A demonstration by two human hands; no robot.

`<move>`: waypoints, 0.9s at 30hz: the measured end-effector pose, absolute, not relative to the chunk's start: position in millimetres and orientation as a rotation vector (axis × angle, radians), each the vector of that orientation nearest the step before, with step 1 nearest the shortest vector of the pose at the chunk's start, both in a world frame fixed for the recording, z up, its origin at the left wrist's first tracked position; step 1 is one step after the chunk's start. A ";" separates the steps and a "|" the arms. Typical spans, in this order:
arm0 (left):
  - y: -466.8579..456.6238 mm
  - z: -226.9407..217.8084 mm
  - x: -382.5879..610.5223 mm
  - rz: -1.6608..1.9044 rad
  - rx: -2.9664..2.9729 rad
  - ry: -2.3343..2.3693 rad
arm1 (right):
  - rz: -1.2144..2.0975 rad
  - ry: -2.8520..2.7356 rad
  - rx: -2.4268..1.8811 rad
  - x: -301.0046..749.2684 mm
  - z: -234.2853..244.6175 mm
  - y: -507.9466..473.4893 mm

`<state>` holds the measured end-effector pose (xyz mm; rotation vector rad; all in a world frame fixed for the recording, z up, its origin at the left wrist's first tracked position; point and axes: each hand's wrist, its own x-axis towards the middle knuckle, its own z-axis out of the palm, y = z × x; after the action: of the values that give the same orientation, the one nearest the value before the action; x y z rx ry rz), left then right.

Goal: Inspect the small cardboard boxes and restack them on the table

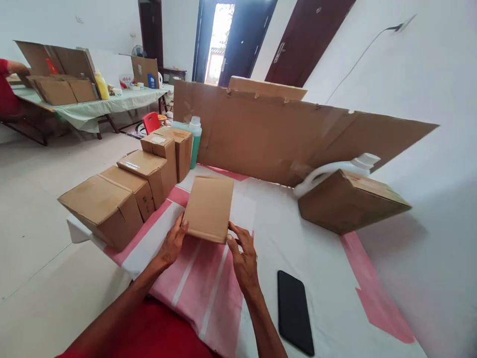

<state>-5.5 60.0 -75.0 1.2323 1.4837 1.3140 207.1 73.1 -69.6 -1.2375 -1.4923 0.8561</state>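
A brown cardboard box [209,206] is held between my two hands above the cloth-covered table [276,233], with its broad plain side facing me. My left hand [174,242] grips its lower left edge, the thumb on the near side. On the opposite edge, my right hand [243,251] presses with thumb and fingers at the lower right corner. Whether the box's bottom touches the cloth is hard to tell. To the right of my right forearm lies a black phone [295,312], flat on the table.
Several cardboard boxes [100,199] line the table's left edge, ending near a green liquid bottle [195,141]. A tall cardboard sheet [257,132] stands at the back. At right, another box [350,201] leans before a white jug [367,161]. A person's red sleeve [9,94] shows far left.
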 end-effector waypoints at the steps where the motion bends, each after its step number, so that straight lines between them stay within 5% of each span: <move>1: 57.6 -71.9 -5.2 1.340 1.247 1.463 | 0.885 -1.483 -1.222 207.6 -69.7 69.4; 10: 40.1 -53.1 -14.1 1.394 1.263 1.499 | 1.001 -1.491 -1.062 206.6 -52.9 53.0; 18: 46.6 -43.2 -27.8 1.446 1.293 1.560 | 0.571 -1.833 -0.975 199.8 -46.2 50.2; 27: 48.9 -10.8 -10.3 1.474 1.710 1.394 | 0.883 -1.501 -1.137 222.4 -42.8 70.5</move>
<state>-10.3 48.9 -10.8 1.7096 1.3945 1.4735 222.4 70.5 -42.8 -1.1366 -1.5008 0.8830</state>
